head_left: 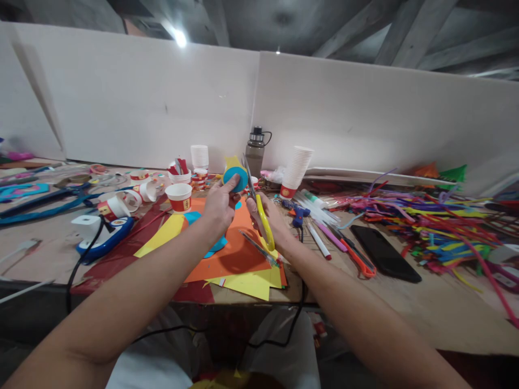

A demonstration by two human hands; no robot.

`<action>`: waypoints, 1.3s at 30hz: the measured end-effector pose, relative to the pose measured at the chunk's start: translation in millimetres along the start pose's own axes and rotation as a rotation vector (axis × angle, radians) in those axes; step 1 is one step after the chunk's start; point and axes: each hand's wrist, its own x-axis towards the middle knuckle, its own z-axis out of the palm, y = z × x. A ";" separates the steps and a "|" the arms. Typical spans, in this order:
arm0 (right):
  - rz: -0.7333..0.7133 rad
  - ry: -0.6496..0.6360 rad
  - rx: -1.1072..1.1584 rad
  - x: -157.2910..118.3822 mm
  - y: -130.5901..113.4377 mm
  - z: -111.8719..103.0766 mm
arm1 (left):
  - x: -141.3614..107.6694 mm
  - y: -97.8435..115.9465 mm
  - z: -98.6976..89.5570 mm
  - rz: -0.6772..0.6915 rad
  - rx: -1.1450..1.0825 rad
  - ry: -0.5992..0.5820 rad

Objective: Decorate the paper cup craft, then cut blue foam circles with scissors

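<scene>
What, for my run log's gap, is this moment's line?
left hand: blue-and-yellow piece | right hand: yellow-handled scissors beside it | black phone: on table

A long tabletop covered in brown board (405,319) is carrying a crowded spread. Near its front edge, a large orange paper sheet (239,262) is lying partly beneath pale yellow paper pieces (247,285). Behind it, a white paper cup with a red and gold band (179,198) is standing upright. To the right, a blue plastic glue gun (300,215), a white marker with a red cap (319,240), orange-handled scissors (360,261) and a flat black phone (385,253) are resting beside a tangled heap of multicoloured fuzzy stems (430,221) (bright ones, too). On the left, a blue and white plastic device (106,243) is sitting.
</scene>
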 end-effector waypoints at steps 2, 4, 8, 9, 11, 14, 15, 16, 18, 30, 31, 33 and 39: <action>0.031 0.011 0.026 -0.3 0.7 -0.5 | 0.3 -0.5 -0.9 0.003 0.001 -0.003; 0.049 0.014 0.029 -0.4 1.8 -1.3 | 0.5 -0.7 -1.8 0.004 0.004 0.000; 0.039 0.010 0.005 0.7 3.0 -3.0 | 1.1 -1.4 -3.2 0.009 0.008 0.001; 0.035 0.011 0.000 1.1 2.9 -3.3 | 1.3 -1.5 -3.5 0.010 0.007 0.000; 0.029 0.019 -0.015 1.6 2.3 -3.8 | 1.2 -1.4 -3.4 0.007 0.003 0.001; 0.019 0.033 -0.049 1.5 2.3 -4.6 | 0.0 -0.4 -2.1 -0.003 0.004 0.021; 0.016 0.034 -0.059 1.3 2.6 -5.0 | -0.5 0.1 -1.5 -0.005 0.003 0.027; 0.013 0.032 -0.069 1.0 3.2 -5.5 | -0.8 0.4 -1.1 -0.005 0.001 0.033; 0.010 0.027 -0.087 0.4 4.3 -6.3 | -1.2 0.9 -0.6 -0.002 -0.003 0.041; 0.012 0.016 -0.124 0.1 3.6 -10.0 | 0.0 1.3 -4.7 0.003 0.011 0.010; 0.011 0.014 -0.132 0.1 3.6 -10.6 | -0.1 1.4 -5.2 0.005 0.013 0.007; 0.007 0.007 -0.139 0.4 3.3 -11.9 | -0.7 1.5 -5.4 0.006 0.024 0.004; -0.012 0.004 -0.124 2.3 4.0 -14.5 | -5.0 1.7 -2.7 -0.015 0.063 -0.001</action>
